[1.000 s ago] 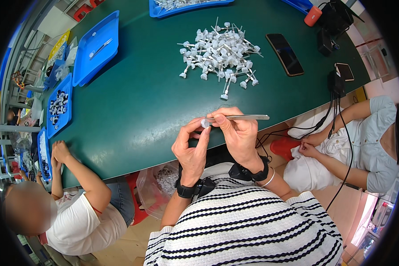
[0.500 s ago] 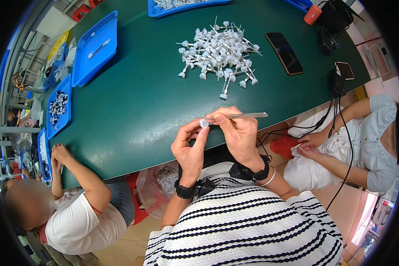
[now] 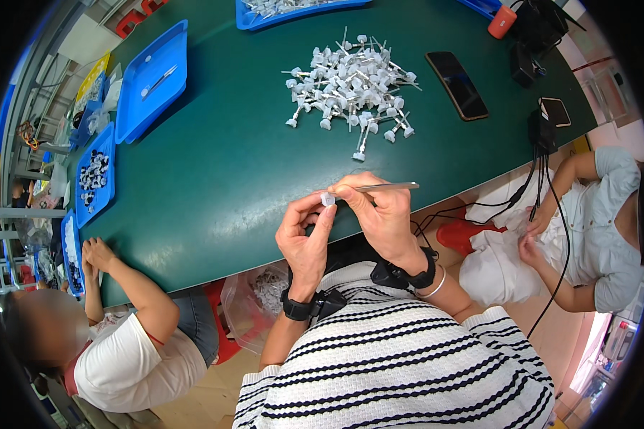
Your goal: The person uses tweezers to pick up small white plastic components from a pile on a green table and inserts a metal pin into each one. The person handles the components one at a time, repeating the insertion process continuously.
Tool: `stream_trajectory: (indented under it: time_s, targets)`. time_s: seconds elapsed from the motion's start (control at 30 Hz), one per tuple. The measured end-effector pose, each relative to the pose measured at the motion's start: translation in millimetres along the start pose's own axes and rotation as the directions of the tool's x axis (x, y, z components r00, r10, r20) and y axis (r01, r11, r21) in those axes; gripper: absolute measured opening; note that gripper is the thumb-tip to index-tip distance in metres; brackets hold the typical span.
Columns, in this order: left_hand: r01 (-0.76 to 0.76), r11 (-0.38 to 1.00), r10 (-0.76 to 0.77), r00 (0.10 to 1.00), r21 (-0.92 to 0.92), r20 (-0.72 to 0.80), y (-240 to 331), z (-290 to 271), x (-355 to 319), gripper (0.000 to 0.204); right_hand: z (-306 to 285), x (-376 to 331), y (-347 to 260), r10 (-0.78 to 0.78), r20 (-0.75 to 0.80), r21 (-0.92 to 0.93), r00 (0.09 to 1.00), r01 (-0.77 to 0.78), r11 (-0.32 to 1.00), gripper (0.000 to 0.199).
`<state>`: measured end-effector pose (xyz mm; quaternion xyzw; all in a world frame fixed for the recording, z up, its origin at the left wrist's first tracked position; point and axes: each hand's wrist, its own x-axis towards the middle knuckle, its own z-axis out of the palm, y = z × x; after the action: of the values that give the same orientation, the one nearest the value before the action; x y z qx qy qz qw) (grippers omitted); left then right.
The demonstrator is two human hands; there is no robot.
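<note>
My left hand [image 3: 304,243] is closed, pinching a small whitish plastic part [image 3: 327,199] between thumb and fingertips over the table's near edge. My right hand [image 3: 383,218] grips slim metal tweezers [image 3: 397,186], whose back end sticks out to the right. Their tips meet the small part, but my fingers hide the exact contact. Ahead of both hands, a loose pile of white plastic parts with metal stems [image 3: 354,82] lies on the green table [image 3: 215,143].
Beyond the pile stands a blue tray [image 3: 247,20] of similar parts; a phone [image 3: 458,86] lies to its right. More blue trays [image 3: 132,107] line the left. One person's hands [image 3: 99,256] rest at the table's left; another person [image 3: 587,229] sits right, near hanging black cables [image 3: 544,168].
My right hand and the tweezers have shifted slightly left, toward my left hand. The seated person at the right has moved their hands.
</note>
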<state>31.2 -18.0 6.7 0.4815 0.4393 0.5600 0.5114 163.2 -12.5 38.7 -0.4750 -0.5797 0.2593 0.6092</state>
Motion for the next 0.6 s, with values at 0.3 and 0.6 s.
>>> stream_trajectory:
  time_s: [0.3,0.6]
  targets:
    - [0.068,0.993,-0.076,0.994,0.096,0.078,8.1,-7.5,4.7,0.026,0.1,2.7,-0.5,0.015,0.038,-0.010,0.999,-0.014,1.000,0.012]
    - [0.032,0.997,-0.038,0.996,0.068,0.086,1.7,-7.3,4.5,0.025,-3.3,7.5,-2.5,0.050,0.077,-0.022,0.996,-0.049,0.999,0.012]
